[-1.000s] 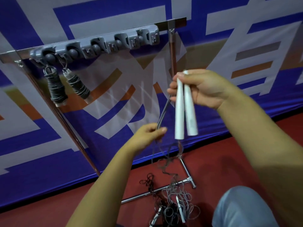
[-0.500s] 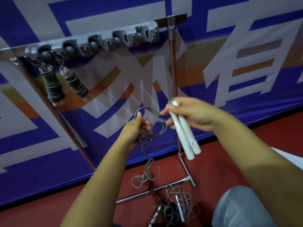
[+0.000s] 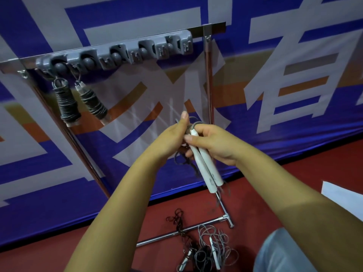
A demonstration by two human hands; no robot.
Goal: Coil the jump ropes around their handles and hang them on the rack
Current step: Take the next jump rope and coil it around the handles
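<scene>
While my knee (image 3: pixel 284 252) fills the lower right corner, loose jump ropes (image 3: pixel 208 250) lie tangled on the red floor (image 3: pixel 59 252) just ahead of it, their grey cords looped over one another around thin pale handles and across the chrome foot bar (image 3: pixel 176 232) of the stand. Above that heap, both my forearms reach forward and meet in mid-air. My right hand (image 3: pixel 212 142) is clenched around the tops of two white handles (image 3: pixel 206 169), held side by side and slanting down to the right, their lower ends free. My left hand (image 3: pixel 172 134) is pressed against the right one at the handle tops, thumb pointing up; its fingers are hidden behind the palm, so I cannot tell whether they grip the grey cord (image 3: pixel 184 160) that loops over the handle tops and dangles in a loose snarl below my hands. Farther back, at upper left, the grey rack (image 3: pixel 121 54) sits on a chrome rail, and two coiled ropes (image 3: pixel 78 103) already hang side by side from its leftmost hooks. Behind everything stretches a blue, white and orange banner (image 3: pixel 294 75).
</scene>
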